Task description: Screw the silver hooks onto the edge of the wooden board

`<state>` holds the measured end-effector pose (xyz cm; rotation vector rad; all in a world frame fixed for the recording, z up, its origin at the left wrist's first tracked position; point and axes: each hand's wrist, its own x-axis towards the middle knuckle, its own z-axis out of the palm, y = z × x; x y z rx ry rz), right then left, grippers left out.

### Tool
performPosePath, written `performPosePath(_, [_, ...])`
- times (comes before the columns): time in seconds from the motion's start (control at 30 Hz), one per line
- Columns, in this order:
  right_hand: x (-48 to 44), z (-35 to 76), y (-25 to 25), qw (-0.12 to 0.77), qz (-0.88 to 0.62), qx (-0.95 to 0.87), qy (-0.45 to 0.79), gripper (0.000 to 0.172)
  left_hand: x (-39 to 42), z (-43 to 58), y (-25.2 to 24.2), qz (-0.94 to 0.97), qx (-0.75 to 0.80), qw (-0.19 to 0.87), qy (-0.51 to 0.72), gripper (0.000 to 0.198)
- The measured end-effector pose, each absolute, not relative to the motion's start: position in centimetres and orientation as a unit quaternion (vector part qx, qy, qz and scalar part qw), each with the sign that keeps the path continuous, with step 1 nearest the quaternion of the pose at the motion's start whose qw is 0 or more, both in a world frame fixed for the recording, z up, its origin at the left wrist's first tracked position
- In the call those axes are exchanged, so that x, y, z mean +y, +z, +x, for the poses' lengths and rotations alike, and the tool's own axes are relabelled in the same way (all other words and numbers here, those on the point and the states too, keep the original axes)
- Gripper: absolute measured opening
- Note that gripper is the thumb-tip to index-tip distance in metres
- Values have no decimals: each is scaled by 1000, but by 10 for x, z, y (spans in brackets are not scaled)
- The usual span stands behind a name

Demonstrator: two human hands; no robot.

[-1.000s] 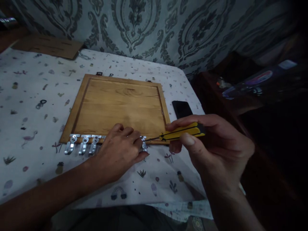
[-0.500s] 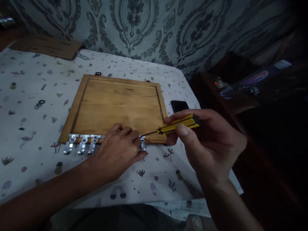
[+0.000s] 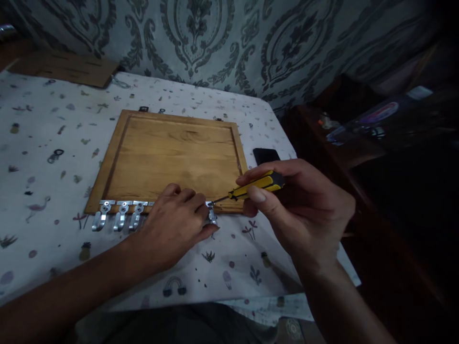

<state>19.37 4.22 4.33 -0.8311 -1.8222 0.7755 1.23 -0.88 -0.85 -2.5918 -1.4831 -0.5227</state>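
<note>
A square wooden board [image 3: 168, 157] with a raised frame lies on the patterned tablecloth. Three metal hooks [image 3: 120, 215] are fixed along its near edge at the left. My left hand [image 3: 175, 229] rests on that edge with curled fingers, pinching another metal hook [image 3: 213, 216] against the wood. My right hand [image 3: 297, 205] grips a yellow and black screwdriver [image 3: 256, 184]; its thin tip touches the top of that hook.
A black phone [image 3: 266, 155] lies right of the board. A brown flat board [image 3: 66, 69] sits at the table's far left corner. A small metal ring [image 3: 55, 155] lies left of the wooden board. Dark furniture with a plastic packet [image 3: 373, 117] stands at the right.
My right hand has brought the screwdriver leftward, so its tip now meets the hook held by my left hand. The left hand has stayed in place.
</note>
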Motion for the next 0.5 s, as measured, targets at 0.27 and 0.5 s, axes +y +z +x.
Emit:
performPosePath(0.27, [44, 193, 45, 460, -340, -714, 404, 12, -9, 12, -9, -853, -489, 60, -170, 28])
performPosePath(0.5, [42, 192, 49, 440, -341, -740, 377, 9, -9, 12, -9, -852, -487, 60, -181, 26])
